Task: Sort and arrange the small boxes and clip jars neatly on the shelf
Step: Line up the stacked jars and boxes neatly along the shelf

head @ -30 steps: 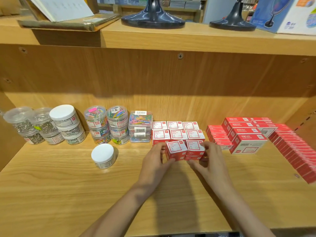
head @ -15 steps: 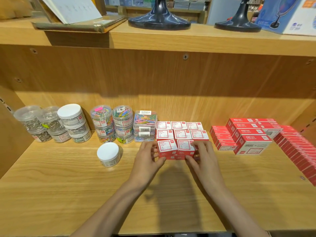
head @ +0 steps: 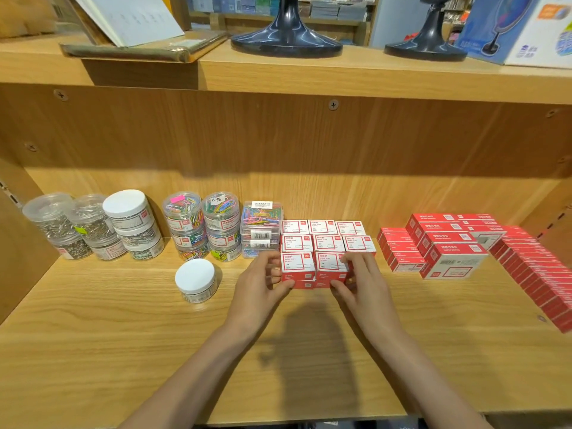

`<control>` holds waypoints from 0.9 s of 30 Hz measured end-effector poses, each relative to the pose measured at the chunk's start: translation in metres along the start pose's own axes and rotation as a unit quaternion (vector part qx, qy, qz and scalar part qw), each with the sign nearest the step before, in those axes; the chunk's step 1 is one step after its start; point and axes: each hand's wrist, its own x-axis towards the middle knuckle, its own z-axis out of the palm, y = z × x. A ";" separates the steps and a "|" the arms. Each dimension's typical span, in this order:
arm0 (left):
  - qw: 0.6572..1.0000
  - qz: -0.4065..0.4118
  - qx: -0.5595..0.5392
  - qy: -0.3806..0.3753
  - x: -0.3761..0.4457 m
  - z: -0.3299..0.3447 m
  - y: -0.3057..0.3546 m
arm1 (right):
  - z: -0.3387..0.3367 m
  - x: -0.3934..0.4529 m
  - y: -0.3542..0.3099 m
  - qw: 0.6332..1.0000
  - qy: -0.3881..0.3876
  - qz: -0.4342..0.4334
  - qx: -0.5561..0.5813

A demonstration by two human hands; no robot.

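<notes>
Small red and white clip boxes [head: 325, 243] stand in a tight block at mid shelf. My left hand [head: 261, 281] grips the front left box [head: 297, 267] by its left side. My right hand [head: 356, 283] grips the front right box [head: 329, 267], fingers over its top and thumb at its lower front. The two front boxes sit side by side against the block. One white-lidded clip jar [head: 195, 280] stands alone, left of my left hand.
Stacked jars of silver clips [head: 93, 227] and coloured clips [head: 201, 224] line the back left, with a clear box of coloured clips [head: 261, 229]. Red staple boxes [head: 448, 246] fill the right, a long row [head: 541, 274] running forward. The wooden shelf [head: 123, 351] is bare in front.
Both hands have slid the two front boxes back and left against the block. The camera view has shifted a little.
</notes>
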 end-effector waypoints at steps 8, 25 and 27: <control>0.988 0.060 0.139 -0.025 -0.004 0.003 0.003 | -0.003 -0.003 -0.006 1.000 0.011 0.006 0.013; 0.930 0.116 0.347 0.039 -0.044 -0.122 -0.042 | 0.058 0.025 -0.110 0.987 -0.019 -0.157 0.018; 0.934 0.106 0.339 0.047 -0.052 -0.138 -0.053 | 0.077 0.032 -0.126 0.979 -0.007 -0.204 0.008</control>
